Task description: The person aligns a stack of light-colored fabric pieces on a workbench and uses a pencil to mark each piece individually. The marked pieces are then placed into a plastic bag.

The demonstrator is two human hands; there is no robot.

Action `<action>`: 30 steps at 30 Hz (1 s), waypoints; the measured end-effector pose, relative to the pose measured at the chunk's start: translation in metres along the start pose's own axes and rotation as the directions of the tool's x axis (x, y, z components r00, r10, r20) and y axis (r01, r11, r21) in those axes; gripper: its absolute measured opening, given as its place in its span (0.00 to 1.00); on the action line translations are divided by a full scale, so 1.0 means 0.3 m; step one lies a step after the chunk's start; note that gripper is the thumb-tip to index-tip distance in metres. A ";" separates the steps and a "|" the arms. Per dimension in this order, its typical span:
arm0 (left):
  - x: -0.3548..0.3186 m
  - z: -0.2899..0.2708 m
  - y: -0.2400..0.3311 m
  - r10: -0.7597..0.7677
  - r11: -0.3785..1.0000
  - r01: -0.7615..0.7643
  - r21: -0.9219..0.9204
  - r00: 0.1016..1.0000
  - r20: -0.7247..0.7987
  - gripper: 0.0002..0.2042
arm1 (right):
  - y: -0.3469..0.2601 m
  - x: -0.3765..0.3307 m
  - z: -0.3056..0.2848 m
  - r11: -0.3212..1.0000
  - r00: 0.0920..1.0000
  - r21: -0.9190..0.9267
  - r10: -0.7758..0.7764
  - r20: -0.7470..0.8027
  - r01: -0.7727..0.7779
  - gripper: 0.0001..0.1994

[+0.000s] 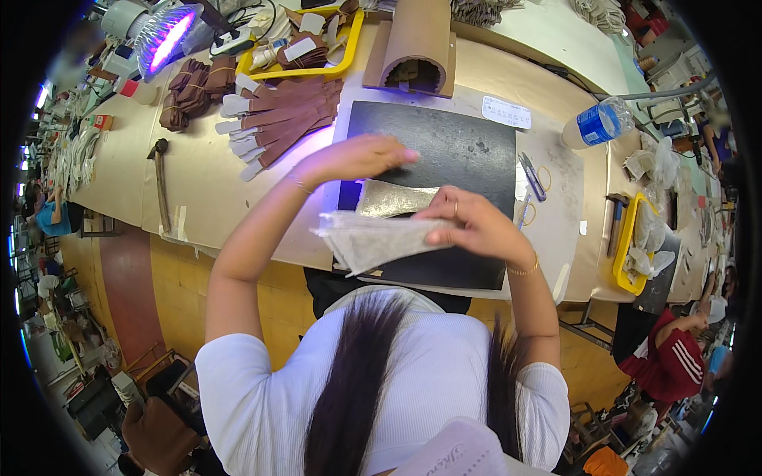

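My right hand (pixel 475 224) is closed on a stack of thin pale grey pieces (pixel 381 242), pinching its right end between thumb and fingers. The stack fans out to the left and hangs above the near part of a black mat (pixel 444 143). On the mat, partly behind the stack, lies a shiny pale gold piece with a curved edge (pixel 389 198). My left hand (pixel 369 157) hovers over the mat's left side, fingers stretched out and holding nothing, slightly blurred.
Brown strips with pale ends (pixel 286 119) lie left of the mat, beneath a glowing purple lamp (pixel 168 44). A hammer (pixel 161 182) lies farther left. Thread snips (pixel 533 178) and a water bottle (pixel 595 124) are on the right. A cardboard tube (pixel 413 47) stands behind the mat.
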State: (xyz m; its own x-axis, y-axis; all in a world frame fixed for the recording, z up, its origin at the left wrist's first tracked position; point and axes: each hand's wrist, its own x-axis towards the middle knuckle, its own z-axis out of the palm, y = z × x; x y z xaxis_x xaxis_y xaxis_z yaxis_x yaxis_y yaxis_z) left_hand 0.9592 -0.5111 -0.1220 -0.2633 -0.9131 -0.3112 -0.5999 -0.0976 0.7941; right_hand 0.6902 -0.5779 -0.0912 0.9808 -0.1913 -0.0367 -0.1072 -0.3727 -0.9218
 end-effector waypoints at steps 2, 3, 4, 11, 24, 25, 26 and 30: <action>-0.048 -0.037 0.015 -0.106 0.984 0.096 -0.151 0.993 -0.059 0.26 | 0.070 0.031 -0.031 0.989 0.993 -0.089 0.118 -0.011 -0.118 0.19; -0.073 -0.054 0.044 -0.167 0.963 0.144 -0.229 0.982 -0.087 0.27 | 0.096 0.042 -0.035 0.966 0.985 -0.194 0.169 -0.027 -0.171 0.18; -0.098 -0.055 0.099 -0.136 0.987 0.118 -0.111 0.976 -0.171 0.27 | 0.108 0.045 -0.026 0.957 0.980 -0.210 0.191 -0.059 -0.199 0.18; -0.099 0.258 0.109 0.272 0.849 -0.102 0.518 0.926 -0.262 0.36 | 0.093 0.052 0.005 0.917 0.952 -0.281 0.237 -0.191 -0.285 0.18; -0.016 0.292 0.121 0.141 0.889 -0.047 0.455 0.975 -0.175 0.23 | 0.062 0.082 -0.046 0.911 0.895 -0.371 -0.002 -0.446 -0.183 0.16; -0.026 0.304 0.127 0.132 0.899 -0.046 0.436 0.977 -0.169 0.22 | 0.076 0.128 -0.043 0.904 0.893 -0.383 0.000 -0.450 -0.192 0.14; -0.038 0.320 0.132 0.122 0.908 -0.043 0.417 0.979 -0.164 0.22 | 0.103 0.186 -0.039 0.897 0.891 -0.394 0.001 -0.453 -0.201 0.13; -0.080 0.352 0.132 0.136 0.899 -0.033 0.437 0.969 -0.206 0.23 | 0.270 0.483 -0.023 0.774 0.819 -0.609 -0.229 -0.526 -0.175 0.11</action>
State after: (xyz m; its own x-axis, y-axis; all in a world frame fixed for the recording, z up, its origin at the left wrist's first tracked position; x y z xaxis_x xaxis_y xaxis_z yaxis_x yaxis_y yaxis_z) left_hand 0.8619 -0.4512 -0.1383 -0.1809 -0.9797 -0.0860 -0.8607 0.1154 0.4958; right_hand 0.8224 -0.6419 -0.1685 0.7427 -0.5489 0.3836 -0.3535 -0.8079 -0.4716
